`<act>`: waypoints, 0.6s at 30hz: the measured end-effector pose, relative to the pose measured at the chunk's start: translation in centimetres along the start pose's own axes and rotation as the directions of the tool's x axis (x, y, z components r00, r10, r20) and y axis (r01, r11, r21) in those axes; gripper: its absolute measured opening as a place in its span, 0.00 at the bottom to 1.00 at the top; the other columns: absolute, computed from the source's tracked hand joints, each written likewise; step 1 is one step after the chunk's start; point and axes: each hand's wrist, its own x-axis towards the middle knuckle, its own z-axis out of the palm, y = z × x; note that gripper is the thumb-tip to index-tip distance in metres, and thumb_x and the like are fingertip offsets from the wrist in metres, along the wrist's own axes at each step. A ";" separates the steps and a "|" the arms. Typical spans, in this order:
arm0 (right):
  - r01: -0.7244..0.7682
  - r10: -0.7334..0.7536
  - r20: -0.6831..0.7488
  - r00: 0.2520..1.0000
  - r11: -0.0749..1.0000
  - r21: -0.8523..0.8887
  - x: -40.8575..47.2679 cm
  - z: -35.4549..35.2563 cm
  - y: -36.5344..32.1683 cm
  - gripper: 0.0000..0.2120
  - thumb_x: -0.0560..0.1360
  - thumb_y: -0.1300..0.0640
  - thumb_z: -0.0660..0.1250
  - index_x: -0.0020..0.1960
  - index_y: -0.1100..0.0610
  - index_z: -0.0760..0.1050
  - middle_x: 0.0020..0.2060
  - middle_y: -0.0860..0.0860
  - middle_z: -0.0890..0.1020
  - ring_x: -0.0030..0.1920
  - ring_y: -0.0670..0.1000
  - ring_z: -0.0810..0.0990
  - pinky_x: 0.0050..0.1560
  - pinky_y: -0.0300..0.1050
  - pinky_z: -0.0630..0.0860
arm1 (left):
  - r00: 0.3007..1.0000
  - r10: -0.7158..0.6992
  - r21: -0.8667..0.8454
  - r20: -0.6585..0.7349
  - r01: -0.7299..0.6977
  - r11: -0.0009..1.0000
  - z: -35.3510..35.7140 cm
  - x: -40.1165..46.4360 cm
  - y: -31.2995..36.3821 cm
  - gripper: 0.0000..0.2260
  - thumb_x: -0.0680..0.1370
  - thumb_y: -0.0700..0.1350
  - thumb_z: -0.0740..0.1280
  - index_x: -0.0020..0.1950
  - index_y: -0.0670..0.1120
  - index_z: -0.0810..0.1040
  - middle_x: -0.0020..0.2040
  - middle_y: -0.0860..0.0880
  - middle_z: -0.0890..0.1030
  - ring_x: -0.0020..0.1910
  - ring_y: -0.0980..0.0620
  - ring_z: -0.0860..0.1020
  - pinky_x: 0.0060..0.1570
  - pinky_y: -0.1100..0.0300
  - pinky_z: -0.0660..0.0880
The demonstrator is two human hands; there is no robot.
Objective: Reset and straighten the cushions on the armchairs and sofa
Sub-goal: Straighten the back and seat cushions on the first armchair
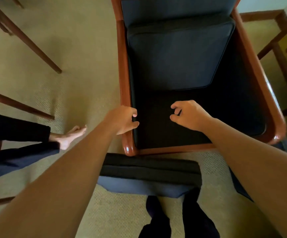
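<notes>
Both hands (123,120) (189,115) loosely curled above armchair (123,79) seat cushion (182,55).

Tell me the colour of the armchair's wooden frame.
Glossy reddish-brown wood frame, clearest in the head view.

One armchair (275,107). Two dark blue cushions: one (177,55) on the seat, one (148,176) on the floor. Two hands: left (123,120), right (189,115). One bare foot (68,136) of another person.

Armchair frame (123,66): glossy varnished reddish wood. Cushions: back cushion (177,54) and floor cushion (148,176), matt dark blue cloth. Carpet (80,66): rough, looped beige weave
</notes>
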 end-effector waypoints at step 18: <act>0.083 -0.033 0.221 0.975 0.972 -0.220 -10.5 16.4 0.2 0.31 0.75 0.44 0.69 0.76 0.52 0.66 0.65 0.53 0.74 0.65 0.56 0.72 0.63 0.56 0.74 | 0.994 -0.075 0.140 0.081 0.063 0.988 14.6 -12.6 -5.7 0.31 0.74 0.60 0.71 0.73 0.48 0.72 0.66 0.48 0.76 0.62 0.45 0.75 0.57 0.47 0.75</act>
